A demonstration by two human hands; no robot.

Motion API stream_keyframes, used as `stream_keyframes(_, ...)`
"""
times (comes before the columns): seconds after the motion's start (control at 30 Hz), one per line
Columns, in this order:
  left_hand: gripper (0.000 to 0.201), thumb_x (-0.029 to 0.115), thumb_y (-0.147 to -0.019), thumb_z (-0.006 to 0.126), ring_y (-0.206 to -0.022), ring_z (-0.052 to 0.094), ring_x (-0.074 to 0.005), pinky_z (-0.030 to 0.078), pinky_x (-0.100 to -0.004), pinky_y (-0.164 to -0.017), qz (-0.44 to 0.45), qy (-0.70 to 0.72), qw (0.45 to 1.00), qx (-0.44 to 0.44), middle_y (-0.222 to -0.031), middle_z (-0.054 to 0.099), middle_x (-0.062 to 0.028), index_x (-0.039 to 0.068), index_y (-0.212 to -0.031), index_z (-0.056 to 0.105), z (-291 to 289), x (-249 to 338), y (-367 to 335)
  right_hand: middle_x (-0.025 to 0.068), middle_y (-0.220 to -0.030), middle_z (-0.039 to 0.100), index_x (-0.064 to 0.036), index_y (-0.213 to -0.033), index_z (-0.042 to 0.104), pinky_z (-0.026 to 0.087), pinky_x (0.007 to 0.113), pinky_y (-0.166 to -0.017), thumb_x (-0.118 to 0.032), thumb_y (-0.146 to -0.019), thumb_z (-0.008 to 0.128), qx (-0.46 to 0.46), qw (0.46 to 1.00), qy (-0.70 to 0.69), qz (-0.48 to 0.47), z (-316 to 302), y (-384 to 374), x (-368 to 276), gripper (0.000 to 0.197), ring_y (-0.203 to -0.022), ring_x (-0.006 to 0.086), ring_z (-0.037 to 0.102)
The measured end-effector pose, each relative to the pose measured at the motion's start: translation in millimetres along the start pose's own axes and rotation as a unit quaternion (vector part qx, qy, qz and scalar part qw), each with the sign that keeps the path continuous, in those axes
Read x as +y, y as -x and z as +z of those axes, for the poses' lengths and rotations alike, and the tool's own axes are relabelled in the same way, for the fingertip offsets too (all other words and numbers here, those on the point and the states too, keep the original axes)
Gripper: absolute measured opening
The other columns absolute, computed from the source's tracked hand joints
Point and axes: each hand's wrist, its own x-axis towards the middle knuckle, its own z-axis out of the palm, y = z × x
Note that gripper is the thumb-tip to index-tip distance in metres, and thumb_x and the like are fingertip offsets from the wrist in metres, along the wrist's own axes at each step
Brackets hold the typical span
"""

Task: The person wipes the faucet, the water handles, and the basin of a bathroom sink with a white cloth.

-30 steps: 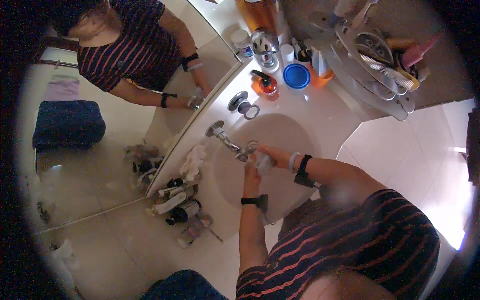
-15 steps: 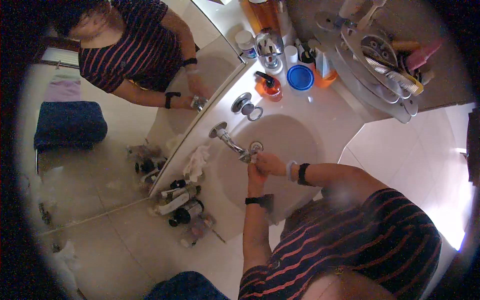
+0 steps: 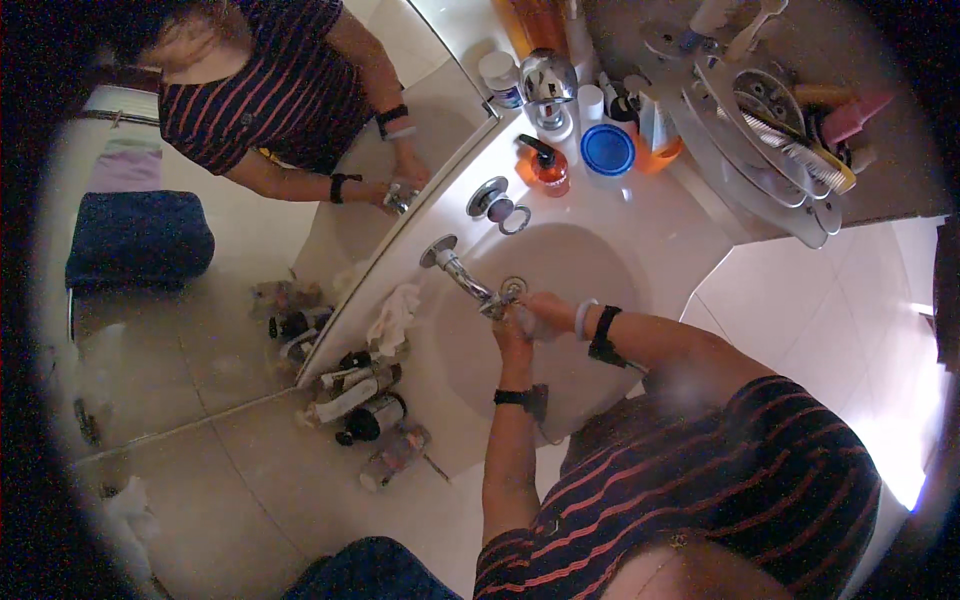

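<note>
My left hand (image 3: 514, 338) and my right hand (image 3: 550, 316) meet over the basin, just below the end of the chrome faucet (image 3: 466, 276). The left one looks closed, its fingertips up against the faucet's outlet; whatever it grips is hidden. Beside it, the right one is blurred, and its fingers cannot be made out. A pale patch shows between the two, too indistinct to name. Under them lies the white basin (image 3: 590, 255), with the round drain (image 3: 513, 286) partly covered by the faucet end. Both wrists wear black bands, and the right also has a pale bracelet.
A round chrome handle (image 3: 492, 200) stands behind the faucet. An orange pump bottle (image 3: 549, 172) and a blue-lidded jar (image 3: 607, 150) sit at the back. Left of the basin are a crumpled white cloth (image 3: 394, 318) and several bottles (image 3: 372, 416). A mirror (image 3: 250, 330) borders the counter.
My right hand has shifted slightly to the right and its fingers look more smeared. My left hand stays at the faucet end. The whole view has shifted a little.
</note>
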Motion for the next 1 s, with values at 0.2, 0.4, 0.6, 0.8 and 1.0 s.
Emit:
stream_keyframes(0.2, 0.017, 0.015, -0.084, 0.057, -0.083, 0.057, -0.0169, 0.050, -0.0320, -0.072, -0.017, 0.060, 0.998, -0.022, -0.090, 0.057, -0.0037, 0.011, -0.100, 0.054, -5.4, -1.0, 2.4, 0.0068, -0.093, 0.059, -0.0053, -0.104, 0.056, 0.048, 0.036, -0.063, -0.046, -0.079, 0.061, -0.010, 0.876, -0.435, 0.210, -20.1, 17.2, -21.7, 0.048, -0.088, 0.0228, 0.058)
stream_keyframes(0.4, 0.029, 0.019, -0.084, 0.055, -0.104, 0.051, -0.0194, 0.043, -0.0405, -0.090, 0.058, -0.023, 0.993, -0.104, -0.109, 0.053, -0.0036, 0.010, -0.111, 0.048, -29.3, 0.4, 10.3, 0.0047, -0.093, 0.061, -0.0103, -0.102, 0.060, 0.050, 0.033, -0.069, -0.039, -0.079, 0.064, -0.054, 0.894, -0.441, 0.047, -8.7, 19.2, -20.2, 0.037, -0.088, 0.0179, 0.058)
stream_keyframes(0.6, 0.038, 0.012, -0.083, 0.056, -0.110, 0.050, -0.0272, 0.046, -0.0403, -0.087, -0.181, 0.168, 0.945, -0.213, -0.117, 0.049, -0.0069, 0.009, -0.118, 0.042, 12.0, 30.3, 70.2, 0.0042, -0.090, 0.062, -0.0071, -0.099, 0.063, 0.050, 0.032, -0.068, -0.029, -0.075, 0.069, -0.112, 0.940, -0.320, 0.025, -34.2, 15.6, -23.2, 0.034, -0.083, 0.0145, 0.058)
stream_keyframes(0.8, 0.039, 0.011, -0.078, 0.063, -0.083, 0.056, -0.0240, 0.049, -0.0334, -0.070, -0.198, -0.059, 0.970, -0.131, -0.108, 0.051, -0.0069, 0.007, -0.112, 0.045, -11.8, -8.7, 36.7, 0.0038, -0.090, 0.061, -0.0047, -0.099, 0.062, 0.049, 0.030, -0.070, -0.025, -0.074, 0.069, -0.097, 0.961, -0.254, 0.040, -34.2, 17.6, -27.2, 0.033, -0.082, 0.0125, 0.058)
stream_keyframes(1.0, 0.025, 0.026, -0.081, 0.062, -0.075, 0.060, -0.0202, 0.051, -0.0301, -0.061, -0.070, 0.106, 0.942, -0.312, -0.088, 0.059, -0.0024, 0.015, -0.102, 0.052, -99.6, -71.9, -32.7, 0.0019, -0.082, 0.060, -0.0055, -0.087, 0.061, 0.048, 0.027, -0.066, -0.025, -0.081, 0.060, -0.044, 0.944, -0.327, -0.008, 10.5, -8.5, -40.6, 0.020, -0.075, 0.0120, 0.056)
